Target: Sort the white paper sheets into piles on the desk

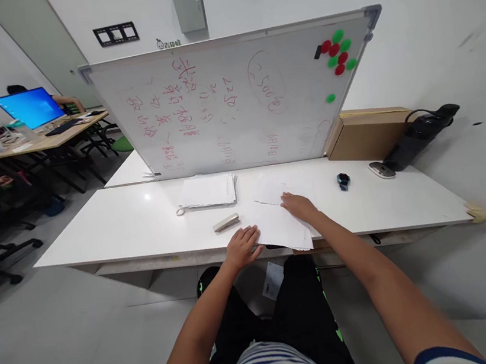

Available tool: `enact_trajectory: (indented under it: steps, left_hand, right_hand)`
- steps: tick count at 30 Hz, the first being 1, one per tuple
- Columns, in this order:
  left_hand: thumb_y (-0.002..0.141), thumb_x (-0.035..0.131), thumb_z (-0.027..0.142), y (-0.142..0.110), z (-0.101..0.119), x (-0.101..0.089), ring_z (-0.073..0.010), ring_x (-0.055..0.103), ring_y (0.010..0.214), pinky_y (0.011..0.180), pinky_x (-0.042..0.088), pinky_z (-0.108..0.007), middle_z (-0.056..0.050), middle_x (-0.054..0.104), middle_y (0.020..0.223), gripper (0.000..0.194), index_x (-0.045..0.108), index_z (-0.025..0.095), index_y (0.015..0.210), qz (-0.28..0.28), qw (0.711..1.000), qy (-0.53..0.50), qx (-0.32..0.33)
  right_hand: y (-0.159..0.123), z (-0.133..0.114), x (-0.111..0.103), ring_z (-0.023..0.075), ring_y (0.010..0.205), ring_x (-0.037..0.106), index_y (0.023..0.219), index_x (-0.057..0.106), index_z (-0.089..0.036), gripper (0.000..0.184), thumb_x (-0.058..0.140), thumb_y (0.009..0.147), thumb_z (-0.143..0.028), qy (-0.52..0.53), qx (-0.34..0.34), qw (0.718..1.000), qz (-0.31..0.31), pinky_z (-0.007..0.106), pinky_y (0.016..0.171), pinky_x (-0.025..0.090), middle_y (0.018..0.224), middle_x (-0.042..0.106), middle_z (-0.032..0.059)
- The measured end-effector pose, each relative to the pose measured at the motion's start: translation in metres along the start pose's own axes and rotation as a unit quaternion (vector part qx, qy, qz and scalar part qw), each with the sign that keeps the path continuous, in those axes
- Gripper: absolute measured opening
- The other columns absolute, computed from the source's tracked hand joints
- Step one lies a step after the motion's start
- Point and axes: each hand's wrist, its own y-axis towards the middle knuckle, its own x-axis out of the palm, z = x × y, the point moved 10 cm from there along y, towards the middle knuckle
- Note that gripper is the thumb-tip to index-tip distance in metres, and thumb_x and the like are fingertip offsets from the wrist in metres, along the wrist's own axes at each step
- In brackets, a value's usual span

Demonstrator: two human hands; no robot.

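Loose white paper sheets (278, 228) overhang a smooth white tabletop's (363, 208) near edge.
The left hand (243, 246) lies flat, fingers extended, at their left edge; the right hand (298, 205) rests on top, any pinch unclear. A slim beige stapler (226, 223) lies nearby.

White paper sheets (280, 225), loosely overlapped, nearly flat, partly overhanging the desk (141, 225)

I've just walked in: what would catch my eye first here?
Probably the big whiteboard at the back of the table, with red handwriting and, near its upper right corner, red and green discs. In front, the right hand rests on paper sheets, the left hand at their left edge.
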Motion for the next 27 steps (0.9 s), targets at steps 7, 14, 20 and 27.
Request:
enact_trajectory:
  steps: [7, 14, 20, 27]
  left_hand:
    - [0.088, 0.05, 0.04, 0.001, 0.0, 0.0, -0.0252, 0.05, 0.122, 0.103, 0.039, -0.042, -0.008, 0.053, 0.136, 0.047, 0.052, 0.02, 0.131, -0.008, 1.0, -0.007, -0.005]
    - [0.088, 0.05, 0.041, 0.001, 0.0, 0.001, -0.0255, 0.051, 0.121, 0.103, 0.039, -0.042, -0.008, 0.053, 0.135, 0.048, 0.052, 0.02, 0.13, -0.004, 1.0, -0.01, -0.005]
    - [0.088, 0.05, 0.042, 0.001, 0.0, 0.001, -0.0249, 0.052, 0.121, 0.102, 0.039, -0.041, -0.009, 0.054, 0.135, 0.047, 0.052, 0.02, 0.13, 0.0, 1.0, -0.005, -0.007]
    - [0.087, 0.05, 0.043, 0.001, 0.001, 0.003, -0.0247, 0.052, 0.121, 0.102, 0.039, -0.04, -0.009, 0.055, 0.134, 0.048, 0.054, 0.02, 0.129, -0.006, 1.0, 0.012, -0.004]
  right_hand:
    - [-0.011, -0.017, -0.009, 0.0235, 0.082, 0.062, 0.095, 0.063, -0.01, 0.034, 0.03, 0.094, -0.014, -0.094, -0.038, 0.992, 0.08, 0.033, 0.07, 0.045, 0.091, 0.067, 0.0149]
    - [-0.016, -0.011, -0.033, 0.0203, 0.073, 0.054, 0.086, 0.062, -0.012, 0.034, 0.03, 0.095, -0.017, -0.089, -0.042, 0.98, 0.174, 0.032, 0.07, 0.039, 0.076, 0.061, 0.0114]
    - [-0.011, -0.008, -0.039, 0.0201, 0.074, 0.052, 0.083, 0.062, -0.014, 0.037, 0.032, 0.097, -0.028, -0.071, -0.056, 0.979, 0.184, 0.039, 0.091, 0.035, 0.076, 0.062, 0.0105]
    - [-0.002, 0.004, -0.035, 0.0221, 0.074, 0.056, 0.088, 0.06, -0.013, 0.034, 0.035, 0.097, -0.034, -0.036, 0.038, 0.989, 0.139, 0.031, 0.069, 0.038, 0.08, 0.064, 0.0123]
